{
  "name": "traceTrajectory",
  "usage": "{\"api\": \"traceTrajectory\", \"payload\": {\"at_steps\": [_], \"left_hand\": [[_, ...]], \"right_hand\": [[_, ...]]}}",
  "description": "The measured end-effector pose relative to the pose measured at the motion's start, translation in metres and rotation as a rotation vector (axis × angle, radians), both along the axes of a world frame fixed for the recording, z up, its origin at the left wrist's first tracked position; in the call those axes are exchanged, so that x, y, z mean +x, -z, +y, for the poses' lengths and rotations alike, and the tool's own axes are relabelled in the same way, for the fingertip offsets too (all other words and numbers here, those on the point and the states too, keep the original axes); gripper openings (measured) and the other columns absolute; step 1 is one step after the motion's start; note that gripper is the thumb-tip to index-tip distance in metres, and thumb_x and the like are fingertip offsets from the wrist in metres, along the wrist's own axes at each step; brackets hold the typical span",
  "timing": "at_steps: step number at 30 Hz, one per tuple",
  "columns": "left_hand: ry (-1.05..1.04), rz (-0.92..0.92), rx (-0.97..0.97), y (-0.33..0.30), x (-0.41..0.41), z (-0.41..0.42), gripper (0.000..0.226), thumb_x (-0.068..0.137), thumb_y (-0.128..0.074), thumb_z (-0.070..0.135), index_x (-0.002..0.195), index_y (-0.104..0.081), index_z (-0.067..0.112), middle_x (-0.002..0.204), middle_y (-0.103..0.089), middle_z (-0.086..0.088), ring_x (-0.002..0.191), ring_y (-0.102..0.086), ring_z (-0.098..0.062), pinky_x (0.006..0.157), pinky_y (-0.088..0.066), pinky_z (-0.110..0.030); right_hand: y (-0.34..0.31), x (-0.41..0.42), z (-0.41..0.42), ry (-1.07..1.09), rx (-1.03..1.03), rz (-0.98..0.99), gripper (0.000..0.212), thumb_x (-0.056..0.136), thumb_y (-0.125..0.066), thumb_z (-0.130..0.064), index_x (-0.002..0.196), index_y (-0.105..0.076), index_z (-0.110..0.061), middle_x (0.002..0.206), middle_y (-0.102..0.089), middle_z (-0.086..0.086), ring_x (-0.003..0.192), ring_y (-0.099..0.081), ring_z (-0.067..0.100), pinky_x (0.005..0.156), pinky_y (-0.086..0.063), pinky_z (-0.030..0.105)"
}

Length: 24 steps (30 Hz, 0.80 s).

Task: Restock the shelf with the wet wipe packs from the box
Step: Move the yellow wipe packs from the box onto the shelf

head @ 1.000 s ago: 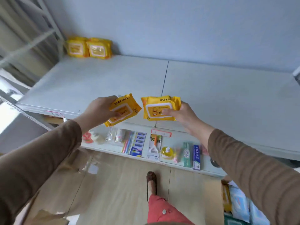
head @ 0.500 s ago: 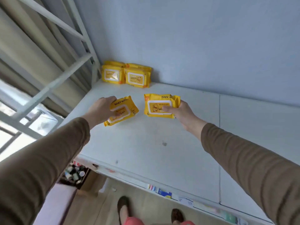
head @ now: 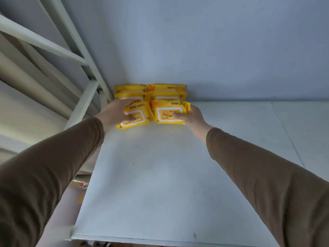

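Note:
My left hand (head: 115, 113) grips a yellow baby wipes pack (head: 137, 115) by its left side, tilted a little. My right hand (head: 191, 116) holds a second yellow wipes pack (head: 169, 112) by its right edge, thumb on its front. Both packs are side by side, pressed close in front of the yellow packs (head: 151, 91) that stand in the back left corner of the white shelf (head: 160, 175). The rear packs are partly hidden behind the two I hold. The box is out of view.
A pale blue wall (head: 195, 50) backs the shelf. A white metal frame (head: 85, 68) with slanted bars rises at the left. The shelf's front edge (head: 142, 238) runs along the bottom, and a seam (head: 286, 132) crosses the shelf at the right.
Both hands have carried their packs forward and left across the shelf, up against the packs in the back corner. The view has closed in on that corner.

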<state>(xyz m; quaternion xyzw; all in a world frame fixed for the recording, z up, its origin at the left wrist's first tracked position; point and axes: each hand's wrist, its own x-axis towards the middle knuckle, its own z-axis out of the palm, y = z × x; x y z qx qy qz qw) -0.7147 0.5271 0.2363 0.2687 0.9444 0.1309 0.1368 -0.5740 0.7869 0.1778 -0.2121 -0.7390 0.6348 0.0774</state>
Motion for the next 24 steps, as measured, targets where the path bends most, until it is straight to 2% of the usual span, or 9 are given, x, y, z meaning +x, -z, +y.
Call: {"api": "traceTrajectory", "payload": {"at_steps": [3,5,7,10,13,17,21,24], "left_hand": [[0.076,-0.015,-0.020,0.007,-0.023,0.005,0.078,0.080,-0.080,0.032,0.147,-0.041,0.030,0.142,-0.052,-0.002,0.129,-0.047,-0.028,0.107,-0.041,-0.044],[0.111,0.083,-0.034,0.014,-0.032,0.008,0.070,0.082,-0.078,0.032,0.144,-0.046,0.028,0.142,-0.048,-0.003,0.132,-0.041,-0.028,0.109,-0.037,-0.043],[0.153,0.214,-0.057,0.019,-0.035,0.011,0.064,0.082,-0.077,0.032,0.138,-0.050,0.023,0.134,-0.047,-0.003,0.127,-0.040,-0.028,0.104,-0.039,-0.042],[0.182,0.289,-0.061,0.019,-0.040,0.010,0.059,0.078,-0.080,0.036,0.128,-0.050,0.024,0.125,-0.050,0.001,0.121,-0.044,-0.024,0.091,-0.042,-0.039],[0.185,0.344,-0.086,0.019,-0.042,0.008,0.055,0.076,-0.080,0.041,0.119,-0.051,0.023,0.119,-0.052,0.002,0.116,-0.045,-0.023,0.083,-0.042,-0.037],[0.157,0.394,-0.113,0.025,-0.036,0.012,0.056,0.077,-0.079,0.040,0.118,-0.049,0.018,0.120,-0.051,-0.001,0.119,-0.044,-0.025,0.086,-0.046,-0.042],[0.120,0.431,-0.136,0.024,-0.027,0.015,0.055,0.078,-0.079,0.039,0.118,-0.049,0.017,0.120,-0.052,-0.003,0.117,-0.045,-0.026,0.087,-0.048,-0.043],[0.130,0.518,-0.150,0.023,-0.015,0.016,0.059,0.076,-0.079,0.036,0.123,-0.048,0.016,0.120,-0.051,-0.006,0.114,-0.046,-0.029,0.091,-0.047,-0.044]], "right_hand": [[0.009,-0.013,-0.007,0.029,0.021,0.000,0.028,0.080,-0.082,-0.016,0.104,-0.072,-0.025,0.104,-0.076,-0.002,0.098,-0.072,0.017,0.091,-0.056,0.040],[0.015,-0.018,-0.010,0.095,0.093,0.027,0.027,0.081,-0.081,-0.019,0.104,-0.070,-0.027,0.100,-0.075,-0.007,0.094,-0.070,0.010,0.085,-0.056,0.032],[0.019,-0.019,-0.013,0.151,0.181,0.047,0.027,0.081,-0.081,-0.024,0.104,-0.068,-0.029,0.098,-0.073,-0.013,0.090,-0.067,0.002,0.077,-0.050,0.021],[0.023,-0.021,-0.014,0.190,0.231,0.025,0.039,0.081,-0.082,-0.031,0.113,-0.064,-0.021,0.106,-0.071,-0.007,0.095,-0.065,0.009,0.076,-0.047,0.018],[0.022,-0.026,-0.013,0.166,0.288,-0.005,0.040,0.082,-0.081,-0.033,0.115,-0.063,-0.020,0.108,-0.071,-0.006,0.099,-0.066,0.013,0.082,-0.051,0.026],[0.021,-0.031,-0.014,0.165,0.370,-0.073,0.037,0.082,-0.080,-0.035,0.112,-0.064,-0.020,0.108,-0.072,-0.003,0.102,-0.068,0.020,0.092,-0.054,0.042],[0.017,-0.027,-0.017,0.213,0.417,-0.188,0.053,0.078,-0.081,-0.047,0.116,-0.059,-0.016,0.114,-0.069,0.004,0.110,-0.062,0.029,0.096,-0.052,0.047],[0.014,-0.013,-0.018,0.243,0.488,-0.257,0.058,0.078,-0.081,-0.047,0.115,-0.055,-0.011,0.116,-0.063,0.009,0.112,-0.055,0.032,0.094,-0.050,0.047]]}}
